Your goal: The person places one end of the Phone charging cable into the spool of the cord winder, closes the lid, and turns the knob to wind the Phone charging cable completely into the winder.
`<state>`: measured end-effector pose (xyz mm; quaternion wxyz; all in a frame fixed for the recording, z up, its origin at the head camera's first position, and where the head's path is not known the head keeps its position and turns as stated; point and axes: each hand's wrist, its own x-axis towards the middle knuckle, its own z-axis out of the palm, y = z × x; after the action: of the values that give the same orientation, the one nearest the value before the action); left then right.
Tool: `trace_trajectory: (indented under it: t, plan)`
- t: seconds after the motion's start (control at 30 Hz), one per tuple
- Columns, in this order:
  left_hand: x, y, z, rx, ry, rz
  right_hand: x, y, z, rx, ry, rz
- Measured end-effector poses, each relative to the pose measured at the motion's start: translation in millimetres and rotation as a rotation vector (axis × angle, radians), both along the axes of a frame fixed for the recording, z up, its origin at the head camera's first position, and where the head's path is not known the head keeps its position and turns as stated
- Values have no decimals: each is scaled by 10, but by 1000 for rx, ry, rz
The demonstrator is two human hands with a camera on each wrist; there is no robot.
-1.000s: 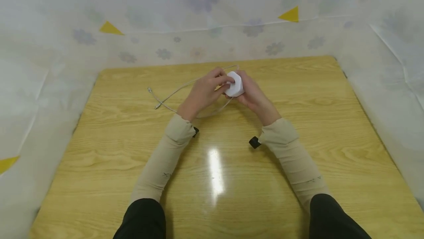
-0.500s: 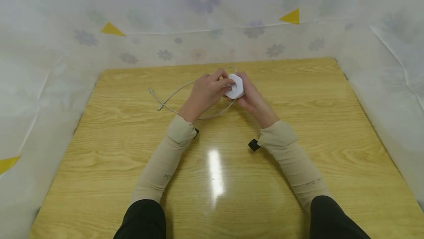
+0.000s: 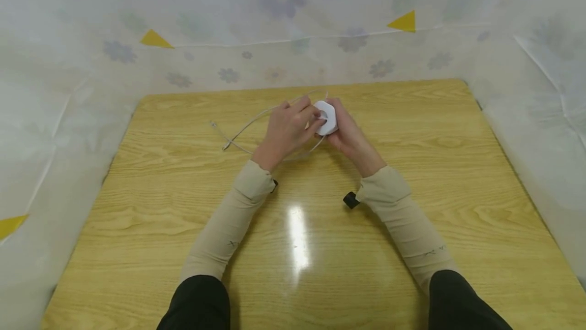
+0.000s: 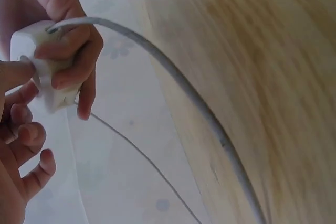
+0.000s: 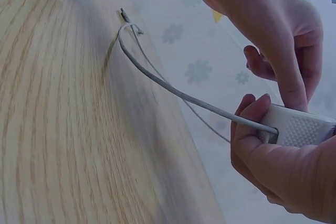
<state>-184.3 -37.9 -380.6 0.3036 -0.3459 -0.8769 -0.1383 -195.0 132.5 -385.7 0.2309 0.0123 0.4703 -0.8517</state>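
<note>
A white six-sided cable winder is held between both hands, off the table. My right hand grips it from the right, fingers wrapped around its back and edge. The thumb and index finger of my left hand pinch at the round middle of its face; the other left fingers are curled free. Grey-white cable leaves the winder on two opposite sides. Both lengths run left past my left wrist and cross, ending in two small plugs, a pale one and a metallic one. The winder's inside is hidden.
The wood-grain table spreads beneath both forearms. Flower-patterned white sheeting with yellow triangles stands behind and at the sides. A small black wrist camera sits by the right cuff.
The left thumb and finger have shifted around the winder's middle, with the left hand turning slightly. Both cable ends have slid a little to the right, toward the hands. The right hand stays nearly still.
</note>
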Motion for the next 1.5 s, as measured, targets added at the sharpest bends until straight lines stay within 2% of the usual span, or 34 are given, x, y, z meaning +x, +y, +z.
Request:
trace_trajectory:
  t: [0.1, 0.17, 0.2, 0.27, 0.33, 0.43, 0.53, 0.63, 0.7, 0.8, 0.87, 0.9, 1.0, 1.1, 1.17, 1.23, 1.33, 1.4, 1.5]
  plan:
    - [25, 51, -15, 26, 15, 37, -2, -17, 11, -5, 11, -22]
    - [50, 94, -26, 48, -10, 71, 2, -32, 15, 6, 21, -51]
    - [64, 116, -34, 68, -46, 93, 7, -42, 17, 26, 28, -66]
    - [96, 162, -35, 131, -180, 144, 23, -64, 21, 73, 37, -103]
    - [121, 206, -26, 243, -395, 191, 43, -82, 19, 137, 45, -140]
    - [130, 249, 3, 483, -745, 247, 70, -103, 1, 235, 71, -162]
    - [98, 261, 31, 732, -1003, 231, 78, -114, -28, 274, 86, -176]
    - [43, 256, 42, 933, -1181, 159, 79, -116, -41, 263, 87, -214]
    - [17, 245, 47, 1032, -1287, 108, 85, -112, -41, 249, 89, -244]
    - [0, 224, 54, 1091, -1386, 64, 90, -100, -35, 245, 90, -267]
    - [-1, 212, 60, 1051, -1378, 54, 87, -84, -29, 235, 81, -259]
    - [0, 208, 65, 1000, -1343, 54, 82, -75, -27, 229, 72, -252]
    - [17, 187, 99, 764, -1167, 84, 58, -56, -21, 196, 47, -227]
    - [49, 139, 173, 507, -987, 145, 49, -65, -13, 188, 37, -196]
    - [65, 85, 218, 363, -879, 145, 46, -78, -10, 180, 36, -180]
    - [75, 19, 263, 239, -777, 108, 50, -79, -6, 163, 44, -158]
    - [77, -78, 298, 104, -617, 15, 40, -65, -11, 104, 57, -126]
    - [70, -117, 311, 53, -559, -43, 35, -48, -16, 72, 61, -103]
    - [52, -134, 294, 19, -492, -87, 31, -28, -21, 40, 57, -77]
